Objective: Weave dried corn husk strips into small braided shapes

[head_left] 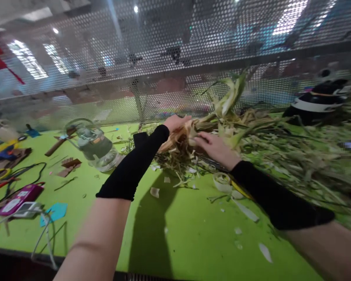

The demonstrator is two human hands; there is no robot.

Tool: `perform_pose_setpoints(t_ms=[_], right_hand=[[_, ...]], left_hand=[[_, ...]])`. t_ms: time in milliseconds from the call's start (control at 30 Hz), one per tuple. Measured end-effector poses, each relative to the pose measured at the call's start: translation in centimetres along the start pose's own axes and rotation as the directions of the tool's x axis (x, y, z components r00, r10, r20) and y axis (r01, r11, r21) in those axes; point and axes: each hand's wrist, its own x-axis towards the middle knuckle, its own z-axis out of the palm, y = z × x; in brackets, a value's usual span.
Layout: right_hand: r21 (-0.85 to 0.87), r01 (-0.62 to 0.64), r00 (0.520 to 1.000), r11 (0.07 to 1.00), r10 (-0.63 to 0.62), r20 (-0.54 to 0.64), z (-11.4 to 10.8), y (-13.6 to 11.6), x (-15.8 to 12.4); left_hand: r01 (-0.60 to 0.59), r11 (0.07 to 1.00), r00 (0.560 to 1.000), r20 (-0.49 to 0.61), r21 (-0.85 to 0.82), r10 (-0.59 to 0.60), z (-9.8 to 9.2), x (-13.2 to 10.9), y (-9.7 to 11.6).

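Observation:
My left hand (pixel 176 122) reaches to the dried husk bundle (pixel 183 136) near the back of the green table (pixel 193 230). Its fingers are partly hidden at the top of the pale brown husks, so its grip cannot be made out. My right hand (pixel 213 147) is at the right side of the same bundle, with thumb and fingers pressed together on a pale husk strip. Greener husk leaves (pixel 229 97) stand up behind my hands. Shredded husk bits lie under and around the bundle. Black sleeves cover both forearms.
A clear jug (pixel 95 146) of water stands left of my left arm. Further left are a hammer (pixel 58 142), a purple device (pixel 22 199), cables and tools. A husk pile (pixel 304 156) and a black-and-white object (pixel 317 102) are at right. Perforated metal mesh (pixel 163 74) rises behind.

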Motion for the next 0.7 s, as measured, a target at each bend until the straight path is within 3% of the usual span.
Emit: perform_pose_setpoints(t_ms=[100,200,300,467,600,700], right_hand=[[-0.026,0.038,0.996,0.999,-0.036,0.079,1.1,-0.8,-0.4],[-0.041,-0.007,0.993,0.999,0.011,0.115,0.5,-0.4,1.1],[-0.098,-0.203,0.978,0.974,0.198,-0.062,-2.2,1.8,3.4],[-0.147,-0.362,0.898,0.921,0.302,-0.319,-6.3,6.6,7.2],[-0.145,-0.423,0.83,0.894,0.319,-0.457,-7.2,9.2,10.6],[-0.164,-0.382,0.836,0.909,0.265,-0.481,-7.4,10.3,12.7]], left_hand=[[-0.002,0.979,0.998,0.059,0.204,-0.01,1.3,0.3,0.9],[-0.014,0.944,0.999,0.037,0.331,0.001,1.4,0.5,1.8],[0.0,0.916,0.999,-0.042,0.401,0.018,-0.1,0.9,2.0],[0.015,0.882,0.999,-0.052,0.471,0.01,-1.6,1.4,0.9],[-0.033,0.866,0.999,0.018,0.499,0.028,-0.9,1.5,0.9],[-0.084,0.865,0.996,0.049,0.494,0.068,-0.8,1.4,2.0]])
